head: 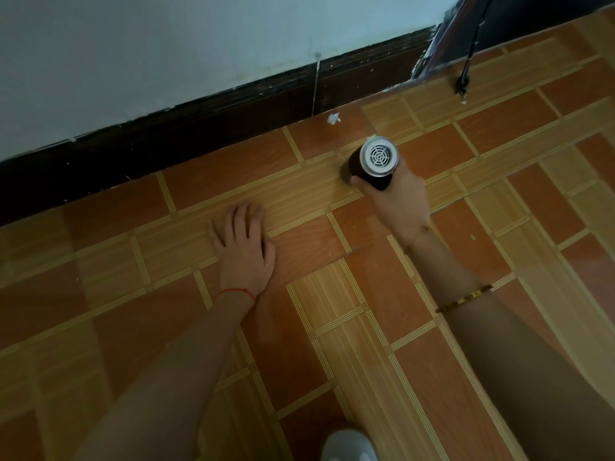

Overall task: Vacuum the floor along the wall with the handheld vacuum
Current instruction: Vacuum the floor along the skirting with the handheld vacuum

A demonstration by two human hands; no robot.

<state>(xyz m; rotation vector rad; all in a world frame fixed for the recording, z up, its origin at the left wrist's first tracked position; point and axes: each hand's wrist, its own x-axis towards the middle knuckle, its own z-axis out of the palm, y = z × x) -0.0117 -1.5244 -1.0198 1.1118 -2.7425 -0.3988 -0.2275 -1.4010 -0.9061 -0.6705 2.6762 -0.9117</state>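
Observation:
My right hand grips the handheld vacuum, a dark cylinder with a grey round vent grille at its rear end facing me. Its nozzle end points down at the tiled floor, a short way out from the dark baseboard of the white wall. A small white scrap of paper lies on the floor beside the baseboard, just beyond the vacuum. My left hand rests flat on the floor with fingers spread, left of the vacuum.
A black cord with a plug hangs down to the floor at the upper right, next to a dark door frame. Small white specks dot the tiles. A white shoe tip shows at the bottom edge.

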